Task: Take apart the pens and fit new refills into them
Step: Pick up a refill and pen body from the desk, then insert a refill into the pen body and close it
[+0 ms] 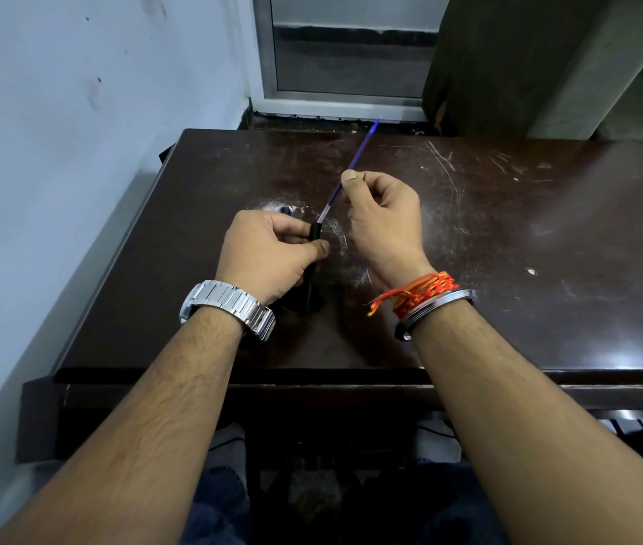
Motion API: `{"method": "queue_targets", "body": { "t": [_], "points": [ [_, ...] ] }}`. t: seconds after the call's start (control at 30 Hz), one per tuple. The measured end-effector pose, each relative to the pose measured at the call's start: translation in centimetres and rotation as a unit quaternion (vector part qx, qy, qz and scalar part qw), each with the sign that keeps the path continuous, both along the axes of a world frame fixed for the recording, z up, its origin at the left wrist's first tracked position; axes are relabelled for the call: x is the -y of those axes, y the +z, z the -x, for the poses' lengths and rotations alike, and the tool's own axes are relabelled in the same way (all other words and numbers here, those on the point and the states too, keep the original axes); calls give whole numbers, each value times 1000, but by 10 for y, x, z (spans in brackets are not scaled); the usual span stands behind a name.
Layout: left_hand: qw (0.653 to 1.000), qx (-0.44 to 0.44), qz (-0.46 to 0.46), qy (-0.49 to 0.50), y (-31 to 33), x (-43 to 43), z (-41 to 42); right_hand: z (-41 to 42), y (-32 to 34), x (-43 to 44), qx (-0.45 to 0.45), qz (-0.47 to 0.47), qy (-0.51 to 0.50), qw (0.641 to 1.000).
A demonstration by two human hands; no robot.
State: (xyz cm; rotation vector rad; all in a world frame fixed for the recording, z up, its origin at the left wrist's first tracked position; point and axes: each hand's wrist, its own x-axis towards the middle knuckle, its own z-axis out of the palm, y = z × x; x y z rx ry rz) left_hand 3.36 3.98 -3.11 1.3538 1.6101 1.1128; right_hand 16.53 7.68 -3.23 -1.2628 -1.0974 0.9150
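Note:
My left hand (pixel 269 253) grips a black pen barrel (pixel 312 269), its open end pointing up and away from me. My right hand (pixel 381 214) pinches a thin blue refill (pixel 359 151) between thumb and fingers. The refill slants up to the right, and its pale lower end (pixel 323 216) meets the mouth of the barrel. A small dark pen part with a bit of blue (pixel 286 210) lies on the table just beyond my left hand's knuckles, partly hidden.
The dark brown table (pixel 508 238) is scratched and shiny, with a white scuffed patch under the hands. A pale wall runs along the left, a window frame stands beyond the far edge, and my knees show below the near edge.

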Motion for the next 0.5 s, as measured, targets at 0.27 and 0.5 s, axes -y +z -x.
{"method": "queue_targets", "body": {
  "t": [0.27,0.5],
  "points": [
    [1000,1,-23,-9,-4,-3,2,7,-4,6,71,32,60,995],
    [996,20,-61,66,-1,-6,10,7,-3,7,101,46,19,994]
  ]
}}
